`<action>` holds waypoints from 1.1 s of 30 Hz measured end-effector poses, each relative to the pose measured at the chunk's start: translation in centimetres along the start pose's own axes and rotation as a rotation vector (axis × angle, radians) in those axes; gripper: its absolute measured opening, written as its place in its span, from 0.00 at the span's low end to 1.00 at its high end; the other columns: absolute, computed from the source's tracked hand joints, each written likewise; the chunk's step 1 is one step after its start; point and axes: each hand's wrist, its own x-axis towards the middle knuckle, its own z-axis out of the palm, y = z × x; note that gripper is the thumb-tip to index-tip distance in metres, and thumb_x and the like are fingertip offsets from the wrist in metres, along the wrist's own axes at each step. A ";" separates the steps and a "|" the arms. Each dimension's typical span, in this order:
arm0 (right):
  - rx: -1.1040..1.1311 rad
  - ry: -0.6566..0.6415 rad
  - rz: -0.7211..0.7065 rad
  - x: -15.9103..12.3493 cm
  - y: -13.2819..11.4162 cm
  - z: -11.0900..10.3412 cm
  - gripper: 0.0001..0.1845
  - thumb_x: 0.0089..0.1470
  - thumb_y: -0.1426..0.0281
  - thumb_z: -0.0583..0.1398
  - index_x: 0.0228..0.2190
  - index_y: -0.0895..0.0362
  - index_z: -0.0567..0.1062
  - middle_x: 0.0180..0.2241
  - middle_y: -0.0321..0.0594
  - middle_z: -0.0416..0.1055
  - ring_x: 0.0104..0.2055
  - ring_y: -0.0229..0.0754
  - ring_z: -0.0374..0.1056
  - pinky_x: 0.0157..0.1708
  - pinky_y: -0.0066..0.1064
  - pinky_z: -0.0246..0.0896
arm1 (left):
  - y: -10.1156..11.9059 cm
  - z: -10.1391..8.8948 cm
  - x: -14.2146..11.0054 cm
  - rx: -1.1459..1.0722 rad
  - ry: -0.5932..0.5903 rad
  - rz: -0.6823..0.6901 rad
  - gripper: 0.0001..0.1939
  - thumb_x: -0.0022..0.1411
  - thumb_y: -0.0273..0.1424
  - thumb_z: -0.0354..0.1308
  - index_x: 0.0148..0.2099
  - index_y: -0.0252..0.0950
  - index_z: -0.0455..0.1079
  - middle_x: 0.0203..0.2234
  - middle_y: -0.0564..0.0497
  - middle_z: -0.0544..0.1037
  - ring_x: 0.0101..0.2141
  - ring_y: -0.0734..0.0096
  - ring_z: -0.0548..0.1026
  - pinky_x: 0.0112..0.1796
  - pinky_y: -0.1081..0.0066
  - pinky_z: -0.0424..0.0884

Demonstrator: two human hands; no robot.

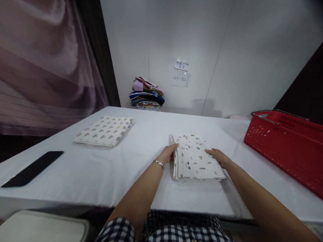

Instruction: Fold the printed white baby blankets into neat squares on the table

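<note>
Hands, head view: folded printed cloth [196, 158] is gripped at opposite sides by left hand [168, 154] and right hand [218, 158].
Cloth position: near the surface's [141, 157] front edge.
Risk: layers could be splayed by uneven pinching.

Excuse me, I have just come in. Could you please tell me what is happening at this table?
A person holds a folded printed cloth by its two sides, the left hand on one edge and the right hand on the other, over the white table. Another folded cloth with grey prints lies farther to the left, with a flat dark object nearer the person. A red basket stands on the right.
</note>
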 end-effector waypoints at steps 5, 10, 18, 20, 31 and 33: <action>0.004 0.008 -0.032 0.2 0.3 -0.1 0.22 0.44 0.65 0.65 0.42 0.58 0.70 0.36 0.47 0.77 0.34 0.47 0.74 0.32 0.35 0.71 | 0.5 -0.4 -1.1 0.062 0.026 0.025 0.21 0.51 0.41 0.62 0.40 0.29 0.68 0.28 0.46 0.76 0.26 0.70 0.73 0.26 0.73 0.70; -0.026 0.041 -0.078 0.1 0.2 -0.1 0.23 0.43 0.66 0.65 0.43 0.59 0.70 0.36 0.46 0.77 0.34 0.46 0.74 0.31 0.33 0.70 | 0.7 -0.6 -1.4 0.171 0.126 0.042 0.23 0.51 0.37 0.63 0.45 0.30 0.63 0.31 0.45 0.76 0.26 0.70 0.73 0.24 0.73 0.68; -0.371 0.163 -0.251 -0.5 -1.9 0.6 0.23 0.44 0.64 0.63 0.43 0.61 0.71 0.35 0.46 0.76 0.35 0.48 0.71 0.34 0.34 0.65 | 0.7 -0.3 -1.8 0.390 0.221 0.161 0.14 0.53 0.38 0.59 0.37 0.33 0.65 0.31 0.44 0.76 0.34 0.63 0.75 0.32 0.71 0.66; -0.455 0.203 -0.296 -1.1 -3.0 1.1 0.22 0.44 0.66 0.63 0.43 0.60 0.72 0.39 0.46 0.75 0.40 0.49 0.70 0.39 0.34 0.63 | 1.3 0.5 -2.5 0.526 0.281 0.294 0.16 0.54 0.39 0.58 0.40 0.33 0.65 0.35 0.43 0.76 0.40 0.60 0.73 0.37 0.70 0.65; -1.049 0.193 -0.621 -7.9 -6.4 6.3 0.27 0.54 0.63 0.54 0.55 0.57 0.63 0.41 0.46 0.74 0.42 0.50 0.69 0.40 0.34 0.59 | 3.0 6.1 -7.5 0.961 0.319 0.789 0.14 0.61 0.37 0.50 0.46 0.34 0.61 0.35 0.42 0.76 0.38 0.59 0.75 0.37 0.67 0.65; -0.889 0.132 -0.620 -8.0 -6.1 5.8 0.28 0.52 0.62 0.56 0.55 0.54 0.63 0.43 0.42 0.74 0.44 0.49 0.68 0.42 0.34 0.60 | 3.1 6.2 -8.1 0.913 0.284 0.795 0.14 0.61 0.36 0.50 0.47 0.35 0.61 0.35 0.43 0.76 0.38 0.59 0.75 0.37 0.67 0.65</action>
